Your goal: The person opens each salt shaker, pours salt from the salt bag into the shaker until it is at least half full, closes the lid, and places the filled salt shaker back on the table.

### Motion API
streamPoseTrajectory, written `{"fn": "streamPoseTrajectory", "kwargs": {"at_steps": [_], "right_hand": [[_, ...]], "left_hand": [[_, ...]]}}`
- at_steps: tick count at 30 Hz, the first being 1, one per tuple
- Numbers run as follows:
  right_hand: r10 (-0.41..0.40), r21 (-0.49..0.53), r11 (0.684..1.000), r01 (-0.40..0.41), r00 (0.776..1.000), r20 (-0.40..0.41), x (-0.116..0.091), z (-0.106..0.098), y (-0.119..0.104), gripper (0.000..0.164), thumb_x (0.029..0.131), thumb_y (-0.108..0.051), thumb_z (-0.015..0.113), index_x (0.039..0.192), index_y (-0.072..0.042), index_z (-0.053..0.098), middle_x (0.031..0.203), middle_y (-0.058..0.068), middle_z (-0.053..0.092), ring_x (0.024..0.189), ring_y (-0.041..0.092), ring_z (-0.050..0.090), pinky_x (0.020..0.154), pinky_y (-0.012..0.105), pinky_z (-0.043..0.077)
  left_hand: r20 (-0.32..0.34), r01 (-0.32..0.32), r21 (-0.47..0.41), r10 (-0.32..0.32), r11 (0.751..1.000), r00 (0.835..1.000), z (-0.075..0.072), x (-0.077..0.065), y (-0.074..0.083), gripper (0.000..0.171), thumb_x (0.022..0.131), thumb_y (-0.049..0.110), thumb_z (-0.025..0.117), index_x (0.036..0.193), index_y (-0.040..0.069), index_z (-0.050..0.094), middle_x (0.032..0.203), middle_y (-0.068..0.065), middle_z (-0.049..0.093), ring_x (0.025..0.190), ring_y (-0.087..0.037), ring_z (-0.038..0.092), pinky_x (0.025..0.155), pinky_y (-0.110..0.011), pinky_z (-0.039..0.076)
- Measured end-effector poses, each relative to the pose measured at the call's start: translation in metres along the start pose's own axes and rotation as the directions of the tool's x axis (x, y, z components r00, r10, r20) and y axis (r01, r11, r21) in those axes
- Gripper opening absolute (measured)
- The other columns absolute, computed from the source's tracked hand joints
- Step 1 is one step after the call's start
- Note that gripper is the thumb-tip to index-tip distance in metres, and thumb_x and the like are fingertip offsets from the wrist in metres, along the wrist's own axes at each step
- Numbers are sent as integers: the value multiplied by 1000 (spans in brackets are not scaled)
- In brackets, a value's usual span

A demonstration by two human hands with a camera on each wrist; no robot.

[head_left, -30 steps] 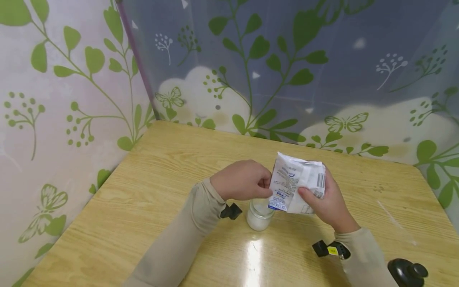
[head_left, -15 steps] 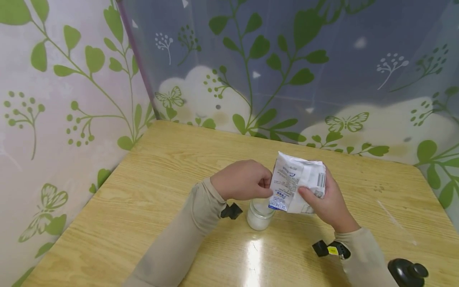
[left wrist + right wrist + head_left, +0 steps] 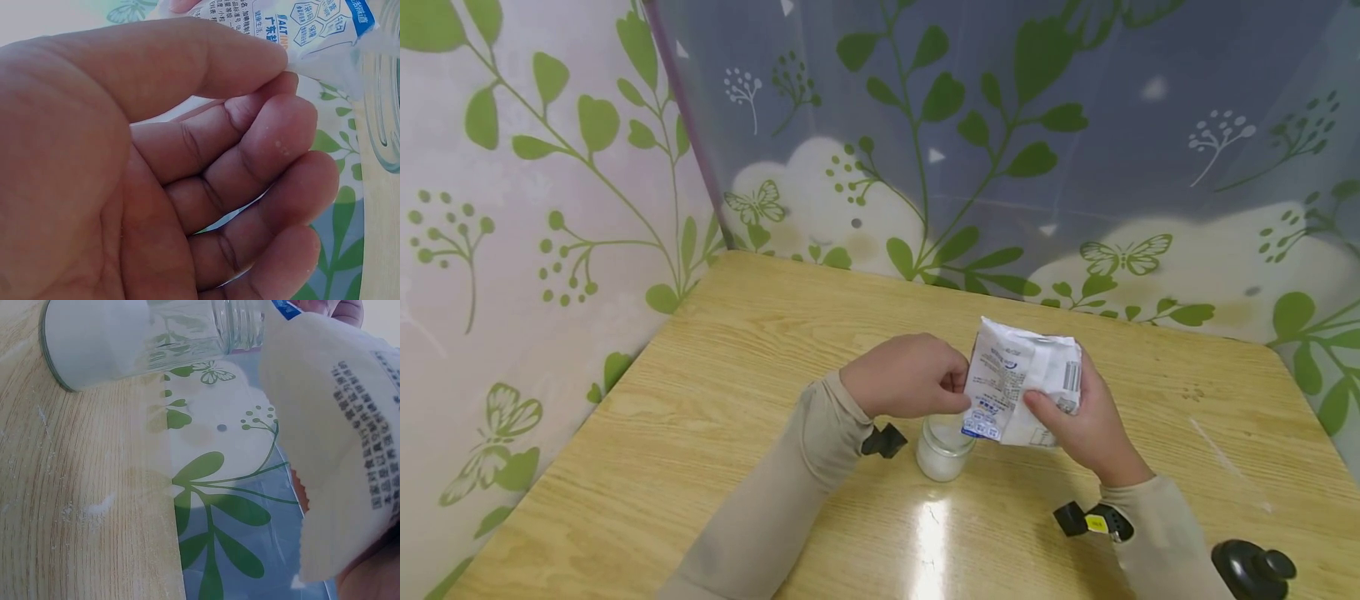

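Note:
A white printed salt bag (image 3: 1011, 379) is tilted over a glass jar (image 3: 942, 465), its blue-marked corner at the jar's mouth. My right hand (image 3: 1093, 429) grips the bag from the right, thumb across its printed face. On the other side, my left hand (image 3: 910, 375) pinches the corner between thumb and forefinger; in the left wrist view its other fingers (image 3: 281, 134) are curled with nothing in them. The jar stands upright on the table. White salt (image 3: 100, 340) fills its lower part in the right wrist view, with clear glass above.
The wooden table (image 3: 797, 308) meets leaf-patterned walls (image 3: 865, 200) at the back and left. White grains (image 3: 97, 506) lie scattered beside the jar. At the bottom right is a black rounded object (image 3: 1251, 571) with a knob.

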State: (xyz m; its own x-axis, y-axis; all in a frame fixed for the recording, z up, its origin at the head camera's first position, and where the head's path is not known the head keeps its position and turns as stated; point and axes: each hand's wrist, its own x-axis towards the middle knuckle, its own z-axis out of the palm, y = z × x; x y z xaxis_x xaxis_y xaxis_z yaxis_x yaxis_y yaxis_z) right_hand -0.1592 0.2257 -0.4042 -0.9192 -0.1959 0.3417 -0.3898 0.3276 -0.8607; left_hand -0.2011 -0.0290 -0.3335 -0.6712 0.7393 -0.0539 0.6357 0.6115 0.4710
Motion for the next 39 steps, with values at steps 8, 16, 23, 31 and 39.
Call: {"fn": "streamPoseTrajectory", "kwargs": {"at_steps": [8, 16, 23, 31, 39], "right_hand": [[3, -14, 1000, -3, 1000, -3, 0, 0, -3, 51, 93, 5, 66, 138, -2, 42, 112, -22, 66, 93, 4, 69, 70, 29, 59], [-1, -8, 1000, 1, 1000, 2, 0, 0, -3, 50, 94, 3, 67, 138, -1, 42, 113, -22, 67, 95, 5, 69, 70, 29, 60], [-1, -17, 1000, 1, 1000, -1, 0, 1, -3, 54, 93, 6, 66, 140, -1, 41, 112, -21, 67, 92, 4, 69, 70, 29, 59], [-10, -21, 1000, 10, 1000, 0, -1, 1, -1, 55, 92, 8, 66, 141, -2, 42, 112, -20, 66, 93, 4, 69, 70, 30, 60], [-19, -30, 999, 19, 1000, 0, 0, 1, 0, 57, 91, 8, 67, 141, -2, 41, 113, -20, 66, 93, 4, 69, 70, 30, 60]], "left_hand": [[-3, 4, -6, -4, 1000, 1000, 0, 0, 0, 20, 96, 27, 72, 78, 19, 67, 74, 11, 66, 68, -7, 56, 65, -24, 47], [-9, -4, -13, 3, 1000, 1000, 1, 0, -1, 19, 95, 26, 72, 78, 19, 67, 73, 10, 65, 67, -7, 55, 64, -24, 46], [-6, -1, -20, 1, 1000, 1000, 1, 0, -1, 20, 95, 26, 72, 77, 19, 67, 73, 10, 65, 67, -7, 56, 64, -24, 47], [1, -5, -15, 5, 1000, 1000, 1, 0, -1, 19, 96, 27, 72, 78, 19, 68, 74, 11, 66, 68, -7, 57, 65, -24, 48], [-1, -8, -13, 8, 1000, 1000, 1, 1, -2, 19, 95, 25, 72, 78, 19, 68, 73, 10, 66, 66, -7, 56, 64, -24, 47]]}}
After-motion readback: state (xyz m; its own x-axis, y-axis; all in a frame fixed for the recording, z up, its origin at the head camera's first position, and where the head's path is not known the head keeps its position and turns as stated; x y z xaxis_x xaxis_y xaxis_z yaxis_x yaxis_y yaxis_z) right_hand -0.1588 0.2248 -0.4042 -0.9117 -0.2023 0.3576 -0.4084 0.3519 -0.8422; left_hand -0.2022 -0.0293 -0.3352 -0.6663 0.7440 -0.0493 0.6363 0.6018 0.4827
